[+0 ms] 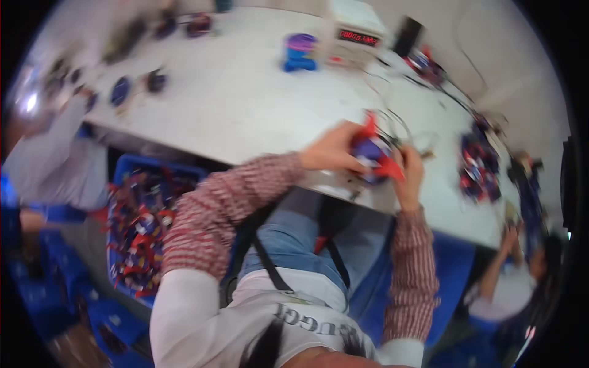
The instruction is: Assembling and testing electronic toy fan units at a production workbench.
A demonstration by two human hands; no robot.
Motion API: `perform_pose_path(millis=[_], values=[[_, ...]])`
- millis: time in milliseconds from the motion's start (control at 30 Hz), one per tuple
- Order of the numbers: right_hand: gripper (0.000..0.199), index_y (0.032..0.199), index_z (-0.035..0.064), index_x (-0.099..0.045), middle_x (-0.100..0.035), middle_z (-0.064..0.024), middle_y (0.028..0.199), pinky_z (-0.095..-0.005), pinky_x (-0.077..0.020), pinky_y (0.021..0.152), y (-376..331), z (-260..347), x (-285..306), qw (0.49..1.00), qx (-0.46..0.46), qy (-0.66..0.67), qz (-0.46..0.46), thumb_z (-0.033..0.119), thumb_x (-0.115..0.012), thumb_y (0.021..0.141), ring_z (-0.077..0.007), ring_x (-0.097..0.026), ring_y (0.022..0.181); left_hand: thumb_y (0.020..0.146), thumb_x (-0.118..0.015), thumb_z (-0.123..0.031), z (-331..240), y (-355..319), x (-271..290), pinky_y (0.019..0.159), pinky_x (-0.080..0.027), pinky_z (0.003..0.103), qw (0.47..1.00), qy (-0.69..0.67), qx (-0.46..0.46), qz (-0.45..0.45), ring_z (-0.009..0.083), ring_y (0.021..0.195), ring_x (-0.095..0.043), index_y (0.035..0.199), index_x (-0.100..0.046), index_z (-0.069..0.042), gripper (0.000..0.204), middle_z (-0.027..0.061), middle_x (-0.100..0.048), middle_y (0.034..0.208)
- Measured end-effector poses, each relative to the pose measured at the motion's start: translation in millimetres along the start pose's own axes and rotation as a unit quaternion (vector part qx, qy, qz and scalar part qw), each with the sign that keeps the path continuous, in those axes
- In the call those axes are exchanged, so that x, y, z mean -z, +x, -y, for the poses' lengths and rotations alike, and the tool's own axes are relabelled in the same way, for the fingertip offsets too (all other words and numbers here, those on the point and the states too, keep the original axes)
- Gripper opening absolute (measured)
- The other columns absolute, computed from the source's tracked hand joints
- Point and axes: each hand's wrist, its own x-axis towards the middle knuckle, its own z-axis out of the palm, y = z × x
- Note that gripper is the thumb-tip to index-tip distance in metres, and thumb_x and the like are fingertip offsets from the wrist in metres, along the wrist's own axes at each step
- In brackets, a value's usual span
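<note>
Over the near edge of the white table [257,86], my left hand [334,148] is closed around a small red and purple plastic item [371,150]. The blur hides what kind of thing it is. My right hand [410,175] is at the item's right side, thumb and fingers pinched together by its red edge. What lies between those fingertips is too smeared to make out. Thin wires [399,122] loop just beyond the item, near my right fingertips.
A white box with a red digital display [358,37] stands at the back, a blue and purple object [300,52] beside it. Similar red and purple items are piled [478,162] on the right. A blue crate [113,245] holds many more at left. People sit at both sides.
</note>
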Motion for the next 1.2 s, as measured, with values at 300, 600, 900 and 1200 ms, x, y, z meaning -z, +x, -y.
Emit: perform_pose_path(millis=[300,600,900,1200], values=[[0.025,0.107,-0.0007,-0.051,-0.051,-0.0143,0.103,-0.0331,-0.0435,0.086,-3.1,-3.9,-26.3,0.983,-0.031,0.182,-0.017,0.011,-0.056,0.085,-0.0233,-0.05,0.096,0.054,-0.083,-0.036,19.0,0.4,-44.0,0.083,-0.042,0.035,0.993,-0.028,-0.028,-0.114,0.0214,0.088,-0.048,0.101,-0.061,-0.006,0.06,0.0088,-0.057,0.091],[0.039,0.123,-0.0013,-0.047,-0.054,-0.0144,0.109,-0.0272,-0.0458,0.067,53.7,135.4,-37.8,0.939,-0.133,0.295,0.12,0.023,-0.054,0.093,-0.0191,-0.052,0.081,0.068,-0.075,0.005,61.3,-40.1,60.2,0.089,-0.048,0.026,0.893,-0.387,-0.011,-0.228,0.0169,0.102,-0.058,0.119,-0.051,-0.003,0.058,0.0102,-0.059,0.116],[0.025,0.097,0.0036,-0.057,-0.053,-0.0124,0.098,-0.0373,-0.0417,0.082,4.2,98.8,-106.2,0.983,0.166,0.059,0.05,0.009,-0.067,0.075,-0.0286,-0.049,0.087,0.068,-0.085,-0.031,188.6,-19.6,271.1,0.081,-0.05,0.025,0.839,-0.029,0.19,-0.51,0.0179,0.09,-0.063,0.121,-0.054,0.001,0.069,0.0133,-0.064,0.106],[0.021,0.09,0.0066,-0.053,-0.051,-0.0102,0.099,-0.0375,-0.0393,0.085,7.1,100.2,-106.6,0.98,0.178,0.076,0.038,0.014,-0.067,0.076,-0.0261,-0.048,0.092,0.067,-0.054,-0.075,306.7,-32.1,386.6,0.092,-0.041,0.049,0.688,0.194,0.345,-0.608,0.0435,0.105,-0.049,0.125,-0.038,0.006,0.101,0.032,-0.04,0.124]])
